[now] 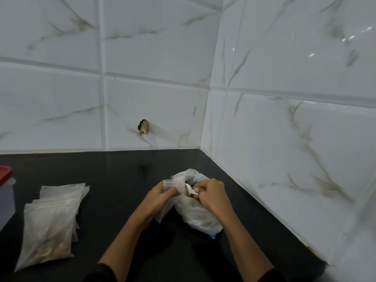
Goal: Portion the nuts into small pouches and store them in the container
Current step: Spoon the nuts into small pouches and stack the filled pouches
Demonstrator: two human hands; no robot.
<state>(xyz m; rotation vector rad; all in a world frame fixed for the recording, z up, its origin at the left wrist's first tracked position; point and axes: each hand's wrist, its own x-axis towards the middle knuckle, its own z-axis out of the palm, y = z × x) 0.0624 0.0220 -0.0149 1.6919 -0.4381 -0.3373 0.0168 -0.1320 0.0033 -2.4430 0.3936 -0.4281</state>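
Both grips sit over the nut bag (196, 215): I see left grip (160, 197) pinching a small pouch (170, 185), right grip (212, 193) clenched round a white spoon (190, 190) beside it.

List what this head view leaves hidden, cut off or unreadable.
- Container: cut off by the left edge; inside unseen.
- Big bag: mouth covered by left hand and right hand; contents blurred by cloudy plastic.
- White tool: mostly hidden in the right hand.
- Pouch stack: overlapping, count unclear.

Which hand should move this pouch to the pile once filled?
Left hand: it grips the small pouch, and the pile lies on its side; right hand holds the white spoon at the nut bag.
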